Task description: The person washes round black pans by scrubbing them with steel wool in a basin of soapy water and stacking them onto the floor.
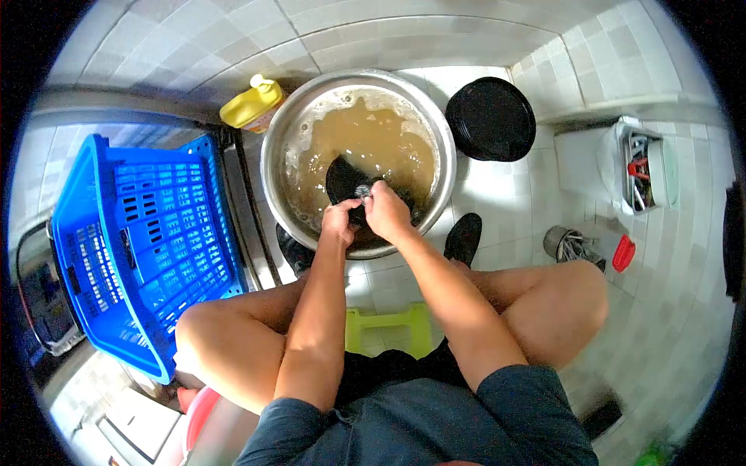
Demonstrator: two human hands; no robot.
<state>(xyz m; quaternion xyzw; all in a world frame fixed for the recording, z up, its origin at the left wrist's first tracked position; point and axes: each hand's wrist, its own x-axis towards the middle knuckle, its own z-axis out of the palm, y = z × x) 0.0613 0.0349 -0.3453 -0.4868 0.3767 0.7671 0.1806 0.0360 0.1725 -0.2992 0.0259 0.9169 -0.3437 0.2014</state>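
A large metal basin (pixel 273 182) of cloudy brown, sudsy water stands on the floor before me. At its near side a black plate (pixel 342 179) is tilted, partly under the water. My left hand (pixel 339 220) is closed on the near edge of this plate. My right hand (pixel 387 211) is closed on a small silvery scrubber (pixel 363 191), which looks like steel wool and is pressed to the plate. Both hands are close together, and the lower part of the plate is hidden by them and the murky water.
A yellow bottle (pixel 256 104) stands left of the basin, a stack of black plates (pixel 491 119) right of it. A blue crate (pixel 148 233) is at the left. Further right are a metal container (pixel 558 242), a red object (pixel 624 253) and a wall-side utensil holder (pixel 639 167). A green stool (pixel 420 330) is beneath me.
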